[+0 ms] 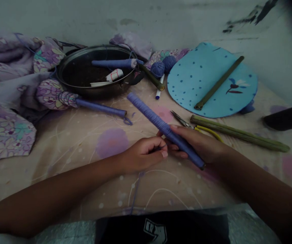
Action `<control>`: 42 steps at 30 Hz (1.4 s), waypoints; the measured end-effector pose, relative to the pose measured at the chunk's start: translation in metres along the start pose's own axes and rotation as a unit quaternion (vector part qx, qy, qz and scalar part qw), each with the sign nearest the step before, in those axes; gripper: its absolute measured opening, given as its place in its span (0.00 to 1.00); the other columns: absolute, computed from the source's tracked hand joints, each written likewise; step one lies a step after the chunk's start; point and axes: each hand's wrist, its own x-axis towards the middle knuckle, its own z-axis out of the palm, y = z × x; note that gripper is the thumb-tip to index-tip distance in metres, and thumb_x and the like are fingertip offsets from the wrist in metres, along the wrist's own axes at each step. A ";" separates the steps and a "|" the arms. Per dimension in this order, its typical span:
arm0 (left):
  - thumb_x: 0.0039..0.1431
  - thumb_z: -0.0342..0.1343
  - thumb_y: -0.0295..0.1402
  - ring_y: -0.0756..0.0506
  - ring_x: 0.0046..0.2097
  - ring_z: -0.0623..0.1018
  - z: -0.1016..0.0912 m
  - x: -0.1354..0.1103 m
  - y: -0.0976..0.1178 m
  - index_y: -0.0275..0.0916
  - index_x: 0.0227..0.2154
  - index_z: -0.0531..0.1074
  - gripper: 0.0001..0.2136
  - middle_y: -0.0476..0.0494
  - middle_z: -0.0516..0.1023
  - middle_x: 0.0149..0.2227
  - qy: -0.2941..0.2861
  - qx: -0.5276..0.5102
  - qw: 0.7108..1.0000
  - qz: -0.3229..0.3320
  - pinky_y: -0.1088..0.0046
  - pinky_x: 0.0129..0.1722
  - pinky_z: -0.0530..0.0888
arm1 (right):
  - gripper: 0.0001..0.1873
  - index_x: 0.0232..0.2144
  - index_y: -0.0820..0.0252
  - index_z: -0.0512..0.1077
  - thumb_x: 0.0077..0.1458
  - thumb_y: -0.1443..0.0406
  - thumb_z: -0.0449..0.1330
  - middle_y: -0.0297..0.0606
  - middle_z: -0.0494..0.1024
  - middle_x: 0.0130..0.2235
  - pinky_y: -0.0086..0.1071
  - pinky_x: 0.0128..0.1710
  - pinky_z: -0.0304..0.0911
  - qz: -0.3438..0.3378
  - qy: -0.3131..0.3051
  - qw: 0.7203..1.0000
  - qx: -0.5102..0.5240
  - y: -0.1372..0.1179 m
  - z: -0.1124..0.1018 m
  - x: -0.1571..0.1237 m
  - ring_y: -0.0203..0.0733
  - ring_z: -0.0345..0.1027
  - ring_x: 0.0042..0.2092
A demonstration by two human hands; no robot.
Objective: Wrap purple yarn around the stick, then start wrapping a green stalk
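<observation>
A long rod tightly wound with blue-violet thread (161, 126) lies slanted across my hands. My right hand (194, 144) grips its lower end. My left hand (144, 156) is curled shut just beside the rod, with its fingertips close to the wound surface. Any fine thread between those fingers is too thin to tell. Just past my right hand lie small pointed snips (180, 119) and a yellow wire (210, 132). A second thread-wound rod (100, 107) rests on the bedsheet (84, 145) to the left of the first rod.
A dark metal pan (97, 47) holds a third wound rod and a white bundle. Blue yarn balls (157, 69) and a marker (159, 88) sit nearby. A dotted blue mat (199, 98) bears a green stalk (219, 81). More stalks (239, 133) lie right; floral cloth (5, 132) bunches left.
</observation>
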 end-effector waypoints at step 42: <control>0.57 0.49 0.33 0.55 0.24 0.55 0.001 0.000 0.000 0.37 0.29 0.62 0.05 0.56 0.55 0.23 0.040 -0.032 0.999 -0.011 0.76 0.24 0.53 | 0.09 0.41 0.52 0.58 0.59 0.58 0.50 0.24 0.66 0.18 0.21 0.13 0.50 -0.076 0.099 0.969 -0.214 -0.006 -0.001 -0.005 0.30 0.56 0.16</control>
